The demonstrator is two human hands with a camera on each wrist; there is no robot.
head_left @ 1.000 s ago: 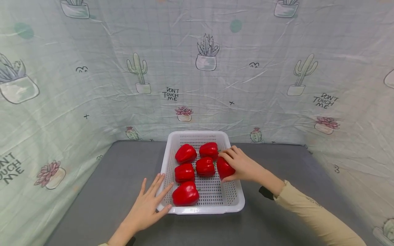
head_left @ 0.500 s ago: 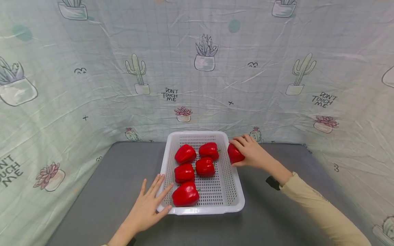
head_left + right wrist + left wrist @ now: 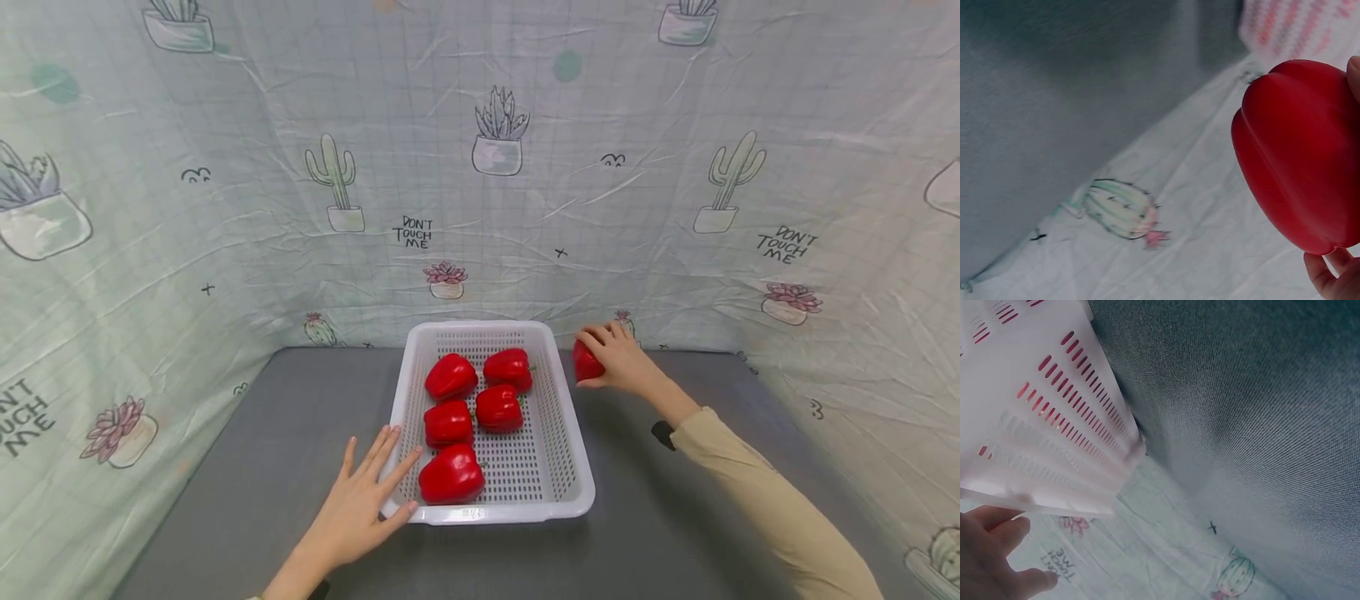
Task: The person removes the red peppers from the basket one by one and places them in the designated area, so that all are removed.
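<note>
My right hand (image 3: 619,360) grips a red bell pepper (image 3: 587,361) just beyond the right side of a white perforated basket (image 3: 480,514). In the right wrist view the bell pepper (image 3: 1300,156) fills the right side, with fingertips at its two ends. My left hand (image 3: 362,502) is spread out with straight fingers, resting on the basket's near left rim. From the left wrist view, the fingers of the left hand (image 3: 997,550) lie at the rim of the basket (image 3: 997,425). Several red bell peppers (image 3: 452,474) lie in the basket, mostly toward its left and back.
The basket stands on a dark grey tabletop (image 3: 285,442). Behind and at both sides hangs a pale cloth (image 3: 480,208) printed with cacti and potted plants, meeting the table's back edge.
My right hand has lifted a bell pepper from the right side of the basket and carried it over the rim to the right and back. The left hand has stayed in place.
</note>
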